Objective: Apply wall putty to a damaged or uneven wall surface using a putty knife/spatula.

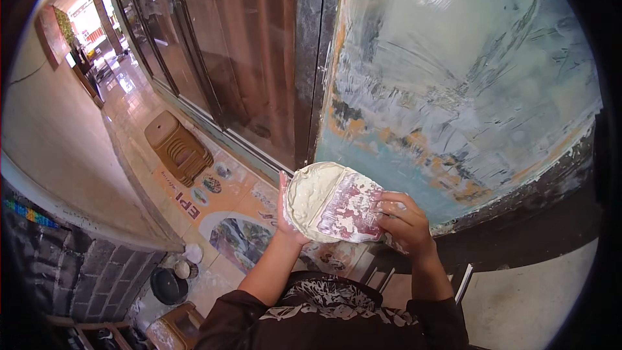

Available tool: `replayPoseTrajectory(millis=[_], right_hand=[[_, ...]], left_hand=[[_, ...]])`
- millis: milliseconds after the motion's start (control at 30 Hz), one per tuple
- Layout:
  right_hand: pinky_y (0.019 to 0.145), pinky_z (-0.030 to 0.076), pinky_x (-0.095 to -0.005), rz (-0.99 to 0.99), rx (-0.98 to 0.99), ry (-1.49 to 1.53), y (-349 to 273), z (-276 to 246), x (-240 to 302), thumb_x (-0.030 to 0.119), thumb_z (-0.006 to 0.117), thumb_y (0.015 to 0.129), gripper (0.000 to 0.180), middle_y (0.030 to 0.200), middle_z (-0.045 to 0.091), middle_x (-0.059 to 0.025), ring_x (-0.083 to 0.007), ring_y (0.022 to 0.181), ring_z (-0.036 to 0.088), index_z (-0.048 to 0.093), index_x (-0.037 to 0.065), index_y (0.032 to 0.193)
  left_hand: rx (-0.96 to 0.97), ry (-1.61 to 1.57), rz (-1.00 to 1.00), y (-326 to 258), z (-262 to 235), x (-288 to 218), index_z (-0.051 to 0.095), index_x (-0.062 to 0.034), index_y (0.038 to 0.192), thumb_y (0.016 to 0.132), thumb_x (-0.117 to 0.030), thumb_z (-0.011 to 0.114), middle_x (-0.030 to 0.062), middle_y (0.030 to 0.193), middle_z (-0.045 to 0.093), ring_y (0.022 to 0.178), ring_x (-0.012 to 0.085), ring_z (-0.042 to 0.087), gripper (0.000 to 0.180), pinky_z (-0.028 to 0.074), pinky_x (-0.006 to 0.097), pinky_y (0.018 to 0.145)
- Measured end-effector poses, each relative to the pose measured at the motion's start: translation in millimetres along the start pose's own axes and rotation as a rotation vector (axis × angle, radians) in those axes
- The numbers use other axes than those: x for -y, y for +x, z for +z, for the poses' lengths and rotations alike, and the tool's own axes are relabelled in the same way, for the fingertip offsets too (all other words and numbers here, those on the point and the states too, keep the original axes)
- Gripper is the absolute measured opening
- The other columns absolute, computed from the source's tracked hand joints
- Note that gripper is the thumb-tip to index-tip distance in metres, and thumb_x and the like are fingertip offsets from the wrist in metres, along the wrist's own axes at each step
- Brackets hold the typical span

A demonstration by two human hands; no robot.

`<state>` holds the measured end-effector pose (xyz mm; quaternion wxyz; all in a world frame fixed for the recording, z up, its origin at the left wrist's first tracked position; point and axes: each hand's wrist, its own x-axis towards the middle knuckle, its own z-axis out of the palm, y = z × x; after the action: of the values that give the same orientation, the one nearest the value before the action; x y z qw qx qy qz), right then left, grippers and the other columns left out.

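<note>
My left hand [285, 219] is wrapped around the left side of a round tub [289, 206], its thumb up along the rim. Off-white putty [312, 189] with a rough, creamy surface fills the tub. In my right hand [405, 220] is a flat, maroon putty spreader [357, 206], smeared with putty. The spreader lies across the tub's right half, its straight edge in or just over the putty; contact there is hard to tell. My right fingers curl over its outer edge. Beyond them stands a wall [421, 97] patched in white, grey, orange and pale green.
A dark-framed glass door [240, 58] with a brown curtain adjoins the wall. Stacked brown plastic stools [176, 146] stand on a printed banner [253, 198] covering the floor. At lower left are a black basin [170, 286] and another brown stool [178, 327]. Metal bars [463, 283] show by my right arm.
</note>
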<state>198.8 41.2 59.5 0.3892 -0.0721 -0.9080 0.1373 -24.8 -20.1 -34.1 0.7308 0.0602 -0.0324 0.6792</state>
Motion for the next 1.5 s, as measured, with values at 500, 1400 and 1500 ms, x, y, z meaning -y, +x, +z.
replayPoseTrajectory(millis=[500,1400,1500], right_hand=[[0.079,0.054,-0.0416,-0.053,-0.073,-0.156,7,30,-3,-0.001,0.073,0.070,0.016,0.097,0.067,-0.0115,-0.0342,0.098,0.065,0.066,0.000,0.085],[0.054,0.052,-0.0232,0.988,-0.431,0.889,42,57,-34,0.004,0.069,0.085,0.030,0.095,0.071,-0.0100,-0.0113,0.072,0.067,0.059,-0.002,0.112],[0.064,0.053,-0.0246,0.978,-0.425,0.911,40,56,-38,0.001,0.068,0.085,0.026,0.097,0.071,-0.0094,-0.0107,0.076,0.066,0.061,-0.003,0.110]], left_hand=[[0.075,0.013,-0.101,30,0,-39,0.040,0.0020,0.144,0.094,-0.070,0.030,0.0223,0.145,0.045,0.131,0.0371,0.047,0.088,0.035,0.049,0.112],[0.076,-0.027,-0.188,39,3,-93,0.041,-0.0010,0.144,0.094,-0.071,0.030,0.0189,0.144,0.048,0.130,0.0357,0.050,0.087,0.037,0.050,0.110],[0.051,0.016,-0.173,39,6,-94,0.041,-0.0005,0.144,0.094,-0.071,0.030,0.0191,0.143,0.048,0.129,0.0357,0.050,0.088,0.037,0.050,0.110]])
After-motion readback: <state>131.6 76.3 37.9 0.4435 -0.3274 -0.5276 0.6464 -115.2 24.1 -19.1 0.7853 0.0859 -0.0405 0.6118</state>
